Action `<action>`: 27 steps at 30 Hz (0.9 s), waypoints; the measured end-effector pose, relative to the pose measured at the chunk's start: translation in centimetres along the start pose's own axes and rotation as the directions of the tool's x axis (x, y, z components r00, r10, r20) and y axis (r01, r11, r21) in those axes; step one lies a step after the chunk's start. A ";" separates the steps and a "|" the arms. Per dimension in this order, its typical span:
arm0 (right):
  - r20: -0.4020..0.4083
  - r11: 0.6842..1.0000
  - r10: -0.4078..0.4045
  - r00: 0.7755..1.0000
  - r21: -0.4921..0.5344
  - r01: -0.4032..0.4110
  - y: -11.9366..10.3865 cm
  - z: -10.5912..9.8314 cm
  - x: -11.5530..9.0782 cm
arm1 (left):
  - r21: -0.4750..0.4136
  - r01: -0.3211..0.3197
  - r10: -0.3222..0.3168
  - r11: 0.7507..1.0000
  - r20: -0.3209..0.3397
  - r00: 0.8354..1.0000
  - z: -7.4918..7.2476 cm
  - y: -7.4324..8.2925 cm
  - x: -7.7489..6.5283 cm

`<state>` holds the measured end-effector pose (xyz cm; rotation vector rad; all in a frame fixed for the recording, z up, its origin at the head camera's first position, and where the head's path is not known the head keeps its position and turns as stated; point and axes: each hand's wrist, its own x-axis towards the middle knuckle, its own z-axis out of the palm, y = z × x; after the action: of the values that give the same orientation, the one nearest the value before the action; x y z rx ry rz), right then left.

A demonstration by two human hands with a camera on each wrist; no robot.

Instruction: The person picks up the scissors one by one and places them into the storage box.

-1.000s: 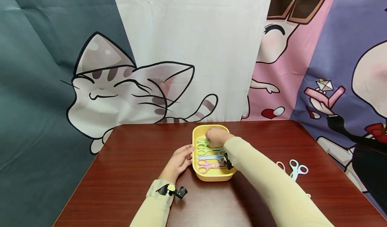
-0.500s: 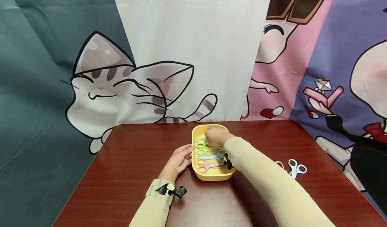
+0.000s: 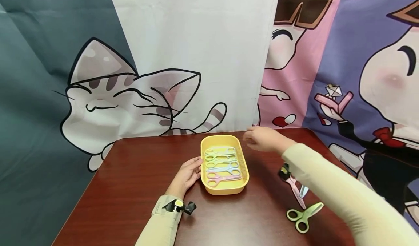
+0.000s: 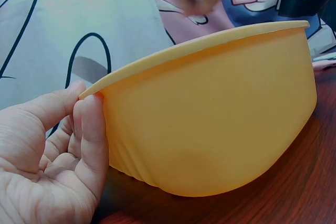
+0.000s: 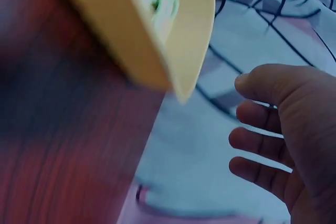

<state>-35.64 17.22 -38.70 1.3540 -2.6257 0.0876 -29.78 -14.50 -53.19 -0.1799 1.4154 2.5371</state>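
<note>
A yellow plastic tray (image 3: pixel 226 191) lies on the table in the head view, with several small scissors side by side inside it. Pink scissors (image 3: pixel 226 178) are nearest the front, blue scissors (image 3: pixel 222 169) behind them, and green scissors (image 3: pixel 219 155) farther back. My left hand (image 3: pixel 186 175) holds the tray's left edge; in the left wrist view its thumb and fingers pinch the rim. To the right of the tray my right hand (image 3: pixel 266 139) is in the air, apart from it. Its fingers are loosely bent and spread, with nothing held, in the right wrist view.
On the table's right side lie green scissors (image 3: pixel 306 215) and pink scissors (image 3: pixel 297 193), with a blue pair partly hidden under the right forearm. A cartoon-printed cloth (image 3: pixel 196 38) hangs behind the table's back edge.
My right hand has left the scissors in the tray and moved right, out past its edge. The left hand stays at the rim. The head view has turned slightly to the right.
</note>
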 end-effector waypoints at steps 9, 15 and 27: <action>-0.034 0.995 0.042 0.999 -0.087 -0.045 1.1 -1.3 -12.2 | -0.019 -0.002 0.002 1.000 -0.004 1.000 -0.5 0.4 -0.1; -0.036 0.997 0.042 0.998 -0.070 -0.044 1.1 -1.3 -17.6 | -0.021 -0.007 0.007 1.000 -0.005 1.000 -0.6 0.5 -0.3; -0.019 1.000 0.003 1.000 -0.027 -0.003 1.2 2.2 -21.9 | -0.032 0.006 -0.005 0.999 0.018 1.000 -0.1 0.0 -0.1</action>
<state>-24.48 35.16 -44.99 1.3336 -2.6036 0.0652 -29.70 -14.53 -53.23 -0.1663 1.3665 2.5520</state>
